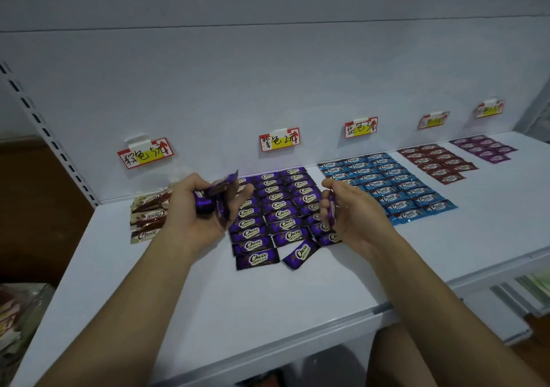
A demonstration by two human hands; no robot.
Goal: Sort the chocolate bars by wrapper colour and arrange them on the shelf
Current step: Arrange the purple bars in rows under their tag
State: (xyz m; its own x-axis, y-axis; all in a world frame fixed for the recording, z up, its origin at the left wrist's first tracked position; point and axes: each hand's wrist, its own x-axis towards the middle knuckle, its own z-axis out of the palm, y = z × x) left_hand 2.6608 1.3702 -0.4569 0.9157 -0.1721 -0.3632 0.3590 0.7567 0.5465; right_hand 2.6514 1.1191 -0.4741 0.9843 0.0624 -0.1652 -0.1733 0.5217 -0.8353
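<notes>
So here's where I'm at with the sorting. My left hand is curled round a small bunch of purple bars, held up just over the left edge of the purple block on the shelf. My right hand is pinching one single purple bar edge-on between thumb and fingers, hovering over the right side of that same block. Purple is mostly laid out in neat columns under its price tag, except one loose bar at the front that's lying crooked and needs straightening, imo. To the right the blue block looks finished and tidy, then there's the dark red group and a lighter violet group at the far end, both smaller but lined up. The weak spot is the brown-and-cream bars on the far left, just a short stack partly hidden behind my left hand, so I can't say how neat it is. My guess: well past halfway. What's left is getting this handful down into the purple rows, fixing the crooked one, and probably more from the pile of wrappers at the lower left, though that's too blurry to tell what colours are in it.
</notes>
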